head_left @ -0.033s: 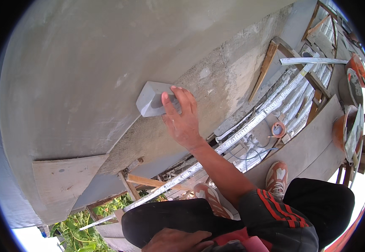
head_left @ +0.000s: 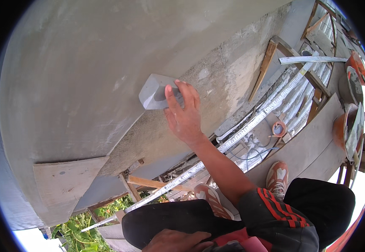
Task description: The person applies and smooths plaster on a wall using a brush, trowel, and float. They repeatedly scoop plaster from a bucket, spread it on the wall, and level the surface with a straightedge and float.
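Observation:
My right hand (head_left: 184,109) grips a grey block-shaped hand tool (head_left: 152,91) with fingertips over its face, pressed against the smooth grey plastered wall (head_left: 73,75). The tool sits just at the edge where smooth plaster meets a rougher, lighter band (head_left: 233,71). A pale square board (head_left: 64,180) lies against the wall at lower left. My left hand (head_left: 174,239) rests at my dark-trousered thigh near the lower edge, fingers loosely extended and partly cut off by the frame.
My shoes (head_left: 277,180) stand on plank boards (head_left: 304,155). A long white-splattered metal straightedge (head_left: 207,159) crosses below, beside timber pieces (head_left: 264,71) and an orange ring-shaped object (head_left: 278,129). Orange and grey buckets (head_left: 340,130) line the right. Green plants (head_left: 77,231) show below.
My right hand and the grey tool have slid a little upward and slightly right along the wall. My left hand has stayed in about the same place.

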The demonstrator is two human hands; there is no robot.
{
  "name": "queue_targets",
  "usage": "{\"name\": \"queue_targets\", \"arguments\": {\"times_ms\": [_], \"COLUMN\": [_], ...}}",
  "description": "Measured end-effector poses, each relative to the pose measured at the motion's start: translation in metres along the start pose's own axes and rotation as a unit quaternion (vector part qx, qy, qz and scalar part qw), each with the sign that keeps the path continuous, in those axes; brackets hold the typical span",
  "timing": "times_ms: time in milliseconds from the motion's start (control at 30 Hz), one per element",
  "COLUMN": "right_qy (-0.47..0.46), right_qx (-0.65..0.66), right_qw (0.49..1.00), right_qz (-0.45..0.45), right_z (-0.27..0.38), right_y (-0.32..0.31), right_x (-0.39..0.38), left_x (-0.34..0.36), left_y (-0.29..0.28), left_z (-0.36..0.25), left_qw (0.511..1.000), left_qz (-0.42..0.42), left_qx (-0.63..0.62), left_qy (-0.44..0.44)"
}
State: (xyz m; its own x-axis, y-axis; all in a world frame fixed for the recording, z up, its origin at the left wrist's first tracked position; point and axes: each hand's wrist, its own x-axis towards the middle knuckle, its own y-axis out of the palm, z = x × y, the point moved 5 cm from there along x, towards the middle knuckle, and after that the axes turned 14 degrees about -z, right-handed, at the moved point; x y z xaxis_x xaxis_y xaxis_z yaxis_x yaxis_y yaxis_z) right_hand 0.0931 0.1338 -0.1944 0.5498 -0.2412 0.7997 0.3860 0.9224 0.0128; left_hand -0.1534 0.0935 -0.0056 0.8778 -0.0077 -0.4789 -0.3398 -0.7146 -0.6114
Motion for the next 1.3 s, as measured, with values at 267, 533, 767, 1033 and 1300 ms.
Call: {"name": "queue_targets", "arguments": {"times_ms": [267, 533, 767, 1033, 1300], "right_qy": [0.068, 0.012, 0.040, 0.162, 0.101], "right_qx": [-0.076, -0.036, -0.192, -0.034, 0.064], "right_qw": [0.984, 0.999, 0.968, 0.980, 0.992], "right_qz": [-0.145, -0.037, -0.157, -0.111, -0.028], "right_z": [-0.147, -0.070, -0.255, -0.185, -0.054], "right_y": [-0.080, -0.030, -0.123, -0.084, -0.043], "right_x": [0.159, 0.066, 0.218, 0.155, 0.064], "left_x": [0.007, 0.031, 0.041, 0.044, 0.048], "left_y": [0.000, 0.010, 0.015, 0.021, 0.018], "left_z": [-0.028, -0.033, -0.050, -0.039, -0.049], "left_qw": [0.991, 0.995, 0.988, 0.984, 0.982], "left_qz": [-0.055, -0.017, -0.018, 0.002, -0.015], "left_qx": [0.111, 0.076, 0.126, 0.133, 0.159], "left_qy": [-0.054, -0.066, -0.084, -0.117, -0.102]}}
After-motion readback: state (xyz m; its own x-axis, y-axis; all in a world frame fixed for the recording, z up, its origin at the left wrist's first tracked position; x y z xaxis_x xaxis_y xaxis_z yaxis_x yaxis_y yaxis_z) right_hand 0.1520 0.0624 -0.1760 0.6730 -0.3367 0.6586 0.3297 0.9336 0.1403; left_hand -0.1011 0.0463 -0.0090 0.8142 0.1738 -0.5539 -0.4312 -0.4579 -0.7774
